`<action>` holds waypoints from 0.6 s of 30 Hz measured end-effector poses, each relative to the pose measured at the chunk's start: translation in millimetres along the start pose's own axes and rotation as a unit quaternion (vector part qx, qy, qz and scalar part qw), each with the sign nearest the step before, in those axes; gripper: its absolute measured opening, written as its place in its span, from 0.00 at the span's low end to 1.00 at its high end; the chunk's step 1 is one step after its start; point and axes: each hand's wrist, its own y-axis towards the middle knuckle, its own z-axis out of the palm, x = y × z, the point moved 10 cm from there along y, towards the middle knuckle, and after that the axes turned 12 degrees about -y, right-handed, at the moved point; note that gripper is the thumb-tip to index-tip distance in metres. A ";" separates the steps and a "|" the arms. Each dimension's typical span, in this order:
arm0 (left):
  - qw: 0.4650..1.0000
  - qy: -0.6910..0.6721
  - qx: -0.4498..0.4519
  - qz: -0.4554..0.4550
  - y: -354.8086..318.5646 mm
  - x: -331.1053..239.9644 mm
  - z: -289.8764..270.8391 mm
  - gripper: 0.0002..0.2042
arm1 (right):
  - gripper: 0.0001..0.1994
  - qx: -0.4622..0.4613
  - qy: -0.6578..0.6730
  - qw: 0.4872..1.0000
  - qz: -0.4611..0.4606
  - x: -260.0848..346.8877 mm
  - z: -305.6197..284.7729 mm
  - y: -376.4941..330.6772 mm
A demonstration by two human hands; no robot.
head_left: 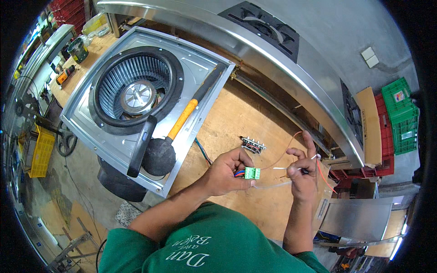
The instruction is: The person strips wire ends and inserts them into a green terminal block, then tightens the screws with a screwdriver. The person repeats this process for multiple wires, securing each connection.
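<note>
Between the thumb and fingers of my left hand (230, 172) sits a green terminal connector (251, 173), with blue and red wires entering its left side. To its right, my right hand (303, 173) is raised with the thumb and fingers closed on thin wires; its index finger points up. An orange wire (326, 178) hangs from that hand, and a brown wire (283, 154) loops between the two hands. White wire ends also show at the fingers. Just beyond my left hand, a small metal-and-black component (252, 144) lies on the wooden tabletop (227, 120).
A metal panel with a round blower fan (136, 91) lies at left. On it rest a rubber mallet (173, 132) and a dark bar-shaped object (142, 145). A long stainless steel housing (255, 48) borders the far side. Green crates (400, 113) stand at right, a yellow crate (42, 152) at left.
</note>
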 end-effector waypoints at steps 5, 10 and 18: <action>0.994 -0.099 0.003 0.050 0.3 -6.2 -14.3 0.21 | 0.11 -0.005 -0.016 1.000 0.002 30.6 23.5 3.6; 0.989 -0.138 0.050 0.030 -3.7 -5.1 -18.1 0.21 | 0.12 0.027 -0.044 0.998 0.047 47.4 38.5 3.5; 0.985 -0.150 0.076 0.040 -2.6 -7.8 -15.4 0.20 | 0.11 0.052 -0.112 0.989 0.084 77.7 46.2 8.3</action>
